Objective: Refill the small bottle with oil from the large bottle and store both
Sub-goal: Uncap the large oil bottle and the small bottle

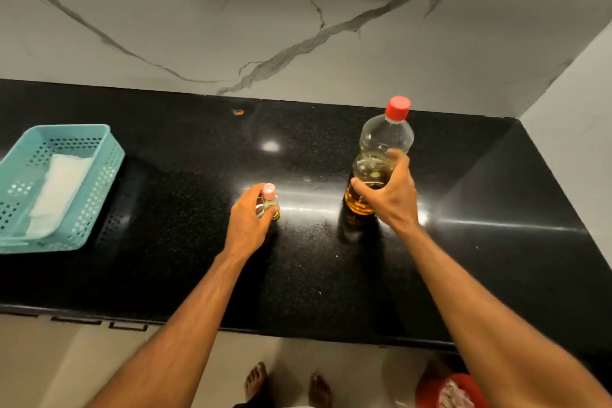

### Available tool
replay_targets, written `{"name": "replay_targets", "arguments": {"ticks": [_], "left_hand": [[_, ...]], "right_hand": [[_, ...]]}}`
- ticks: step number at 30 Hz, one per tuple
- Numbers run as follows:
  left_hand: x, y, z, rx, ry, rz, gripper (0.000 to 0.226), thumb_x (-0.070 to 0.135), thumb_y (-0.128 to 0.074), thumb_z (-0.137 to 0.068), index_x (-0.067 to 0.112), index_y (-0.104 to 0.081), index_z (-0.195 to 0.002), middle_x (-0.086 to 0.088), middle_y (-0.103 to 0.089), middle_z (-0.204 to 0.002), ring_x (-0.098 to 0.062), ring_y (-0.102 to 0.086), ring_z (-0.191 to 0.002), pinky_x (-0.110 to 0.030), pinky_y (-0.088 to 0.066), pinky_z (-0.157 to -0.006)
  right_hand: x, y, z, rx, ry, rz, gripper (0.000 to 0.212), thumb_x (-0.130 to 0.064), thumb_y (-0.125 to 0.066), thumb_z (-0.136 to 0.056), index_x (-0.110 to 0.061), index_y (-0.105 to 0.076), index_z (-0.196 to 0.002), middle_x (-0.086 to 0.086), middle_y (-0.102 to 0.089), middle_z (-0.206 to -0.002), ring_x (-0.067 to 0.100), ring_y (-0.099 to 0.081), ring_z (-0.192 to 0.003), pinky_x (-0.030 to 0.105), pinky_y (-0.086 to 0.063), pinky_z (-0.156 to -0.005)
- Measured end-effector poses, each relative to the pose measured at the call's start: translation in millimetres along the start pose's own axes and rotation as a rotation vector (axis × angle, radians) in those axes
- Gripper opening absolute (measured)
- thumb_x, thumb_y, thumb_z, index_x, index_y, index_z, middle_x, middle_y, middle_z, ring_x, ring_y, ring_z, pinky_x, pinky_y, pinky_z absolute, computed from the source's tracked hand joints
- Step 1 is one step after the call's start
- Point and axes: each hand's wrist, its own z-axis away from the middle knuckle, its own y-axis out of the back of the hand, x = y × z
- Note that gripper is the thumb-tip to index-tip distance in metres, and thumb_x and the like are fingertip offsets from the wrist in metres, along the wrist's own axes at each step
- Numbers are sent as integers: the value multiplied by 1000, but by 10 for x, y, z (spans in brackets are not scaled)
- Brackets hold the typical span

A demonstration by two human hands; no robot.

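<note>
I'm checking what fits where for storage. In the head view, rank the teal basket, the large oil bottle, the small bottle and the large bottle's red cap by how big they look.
1. teal basket
2. large oil bottle
3. red cap and small bottle: they look alike in size, and the left hand hides part of the small one, so I won't rank them.

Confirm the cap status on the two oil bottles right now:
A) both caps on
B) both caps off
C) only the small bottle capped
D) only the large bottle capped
A: the large bottle in the right hand has its red cap on, and the small bottle in the left hand has its pink cap on.
</note>
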Motion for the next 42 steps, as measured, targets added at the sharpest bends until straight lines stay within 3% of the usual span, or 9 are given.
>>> {"name": "replay_targets", "arguments": {"ticks": [10,14,19,21,24,28,31,36,42], "left_hand": [[-187,295,-93,-85,-34,26,36,2,-70,-79,23,-60,-106,4,-63,-97,-9,-62,-87,0,-41,-73],[-272,338,-148,-110,-32,24,40,5,-72,-78,30,-58,-105,7,-64,-96,-9,-63,-89,-22,-51,-81],[-283,417,-100,-218,56,72,78,17,-80,-76,20,-40,-142,-2,-49,-142,-18,-46,-130,-36,-38,-108],[-157,494,-11,-125,31,83,84,25,-77,-79,21,-30,-148,-1,-33,-154,-16,-32,-141,-42,-29,-116],[373,569,103,103,-157,215,61,35,-65,-88,21,-40,-142,1,-43,-146,-11,-40,-135,-32,-36,-111],[1454,399,69,-130,-445,316,47,41,-58,-90,18,-54,-131,4,-62,-125,0,-56,-115,-12,-42,-95],[2052,105,-24,-290,-504,295,49,32,-58,-92,10,-50,-135,-5,-62,-124,-5,-57,-112,-7,-43,-90],[2273,-277,-111,-457,-495,212,48,20,-57,-94,5,-45,-138,-12,-59,-126,-20,-57,-115,-33,-50,-97],[2157,-290,-215,-591,-393,296,44,17,-59,-93,9,-47,-135,-6,-60,-129,-16,-58,-117,-35,-51,-98]], "right_hand": [[-167,176,826,57,-75,-46,80,-38,-86,-65,-24,-39,-127,-5,-57,-116,14,-59,-102,34,-51,-89],[-165,199,928,65,-91,-57,86,-37,-86,-66,-24,-36,-135,-4,-58,-121,10,-58,-104,28,-48,-90],[-179,195,934,50,-113,-75,88,-37,-85,-65,-23,-35,-136,-3,-57,-124,12,-58,-110,30,-48,-94],[-177,192,939,39,-126,-84,88,-40,-84,-64,-25,-35,-135,-5,-57,-124,10,-58,-110,29,-48,-93],[-183,174,942,54,-129,-73,87,-41,-84,-63,-28,-34,-132,-8,-56,-120,7,-57,-106,24,-48,-90],[-156,152,926,74,-109,-55,85,-40,-84,-64,-25,-35,-132,-3,-59,-122,11,-59,-109,28,-48,-93],[-140,168,923,66,-103,-54,86,-43,-84,-64,-26,-36,-132,-4,-59,-121,10,-59,-108,26,-48,-92],[-124,178,916,56,-75,-74,84,-43,-84,-65,-25,-36,-133,-7,-56,-120,5,-58,-106,18,-47,-89],[-61,183,897,52,-60,-58,84,-45,-82,-65,-24,-35,-132,-4,-57,-119,11,-60,-104,21,-49,-84]]}}
